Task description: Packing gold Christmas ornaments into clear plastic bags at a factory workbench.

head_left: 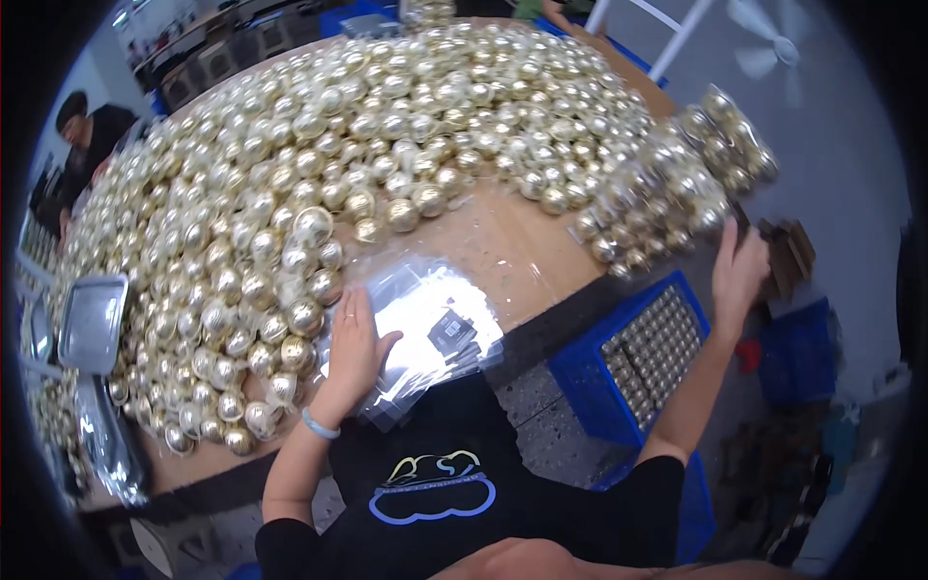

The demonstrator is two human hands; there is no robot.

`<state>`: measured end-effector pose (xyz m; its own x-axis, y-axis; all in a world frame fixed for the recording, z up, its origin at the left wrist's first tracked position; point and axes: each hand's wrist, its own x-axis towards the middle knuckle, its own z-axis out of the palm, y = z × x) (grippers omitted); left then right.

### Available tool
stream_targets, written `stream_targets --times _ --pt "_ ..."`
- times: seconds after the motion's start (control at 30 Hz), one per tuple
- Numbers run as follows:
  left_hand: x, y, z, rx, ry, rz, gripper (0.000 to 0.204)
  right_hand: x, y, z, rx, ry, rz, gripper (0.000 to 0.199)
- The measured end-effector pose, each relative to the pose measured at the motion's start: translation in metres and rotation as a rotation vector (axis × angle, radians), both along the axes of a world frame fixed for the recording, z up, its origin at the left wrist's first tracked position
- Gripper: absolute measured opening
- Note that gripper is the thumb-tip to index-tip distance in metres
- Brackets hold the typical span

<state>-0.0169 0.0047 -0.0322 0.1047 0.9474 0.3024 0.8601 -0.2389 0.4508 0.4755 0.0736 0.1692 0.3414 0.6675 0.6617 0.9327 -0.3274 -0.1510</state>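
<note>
My left hand lies flat with fingers stretched and thumb apart on a stack of clear plastic bags. A small dark printed card shows on that stack. My right hand is out at the table's right end, beside clear packs of gold balls. Its index finger stands apart from the other, bent fingers, close to the packs' edge; I see nothing held in it. A large heap of shiny gold ball ornaments, many in thin clear wrapping, covers most of the table.
Below my right arm stands a blue crate filled with rows of packed balls. A metal tray and a silvery plastic package lie at the left. Another person is at the far left; a fan stands far right.
</note>
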Motion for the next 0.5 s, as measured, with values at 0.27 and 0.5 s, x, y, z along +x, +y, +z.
stream_targets --times 0.27,0.5 --pt "-0.005 0.014 0.02 -0.085 -0.065 -0.04 0.085 -0.221 -0.024 -0.174 -0.363 0.268 1.02 0.067" --pt "0.001 0.032 0.018 0.084 -0.267 -0.141 0.052 -0.261 -0.028 -0.198 -0.097 0.284 0.963 0.05"
